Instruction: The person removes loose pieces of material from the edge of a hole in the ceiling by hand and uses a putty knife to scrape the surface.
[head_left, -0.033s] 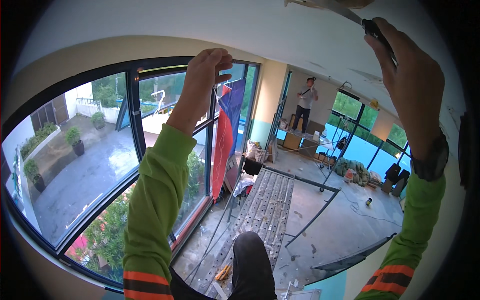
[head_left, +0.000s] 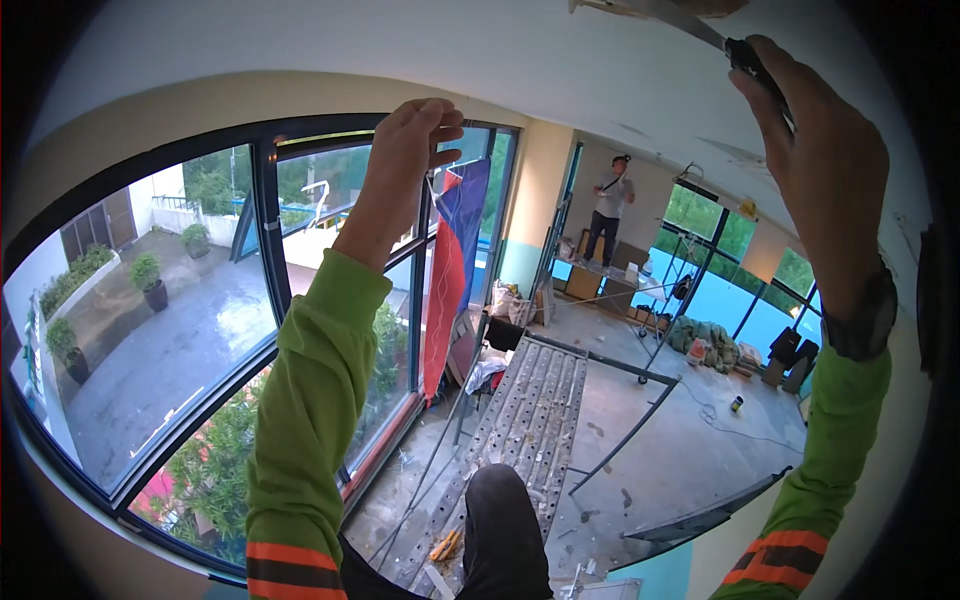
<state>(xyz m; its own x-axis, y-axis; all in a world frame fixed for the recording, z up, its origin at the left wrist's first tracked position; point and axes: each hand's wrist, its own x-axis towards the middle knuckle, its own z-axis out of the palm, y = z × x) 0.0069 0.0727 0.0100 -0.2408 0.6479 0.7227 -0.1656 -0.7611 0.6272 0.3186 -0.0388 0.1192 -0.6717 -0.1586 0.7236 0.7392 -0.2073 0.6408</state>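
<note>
right hand (head_left: 825, 130): grips the black handle (head_left: 757, 68)
left hand (head_left: 420, 130): half curled, can't tell if holding
blade (head_left: 685, 20): up-left of right hand, by brown patch (head_left: 718, 7)
step: maybe scraping
next: needs steady push

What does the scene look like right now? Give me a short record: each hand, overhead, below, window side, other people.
Right hand: raised, gripping the black handle of a blade; right hand, blade
Left hand: raised, fingers partly curled, no held thing visible; left hand
Overhead: ceiling with a brown damaged patch by the blade; contact unclear
Below: perforated metal platform, orange tool beside the knee
Window side: red and blue cloth, hanging
Other people: one co-worker, standing across the room
</note>
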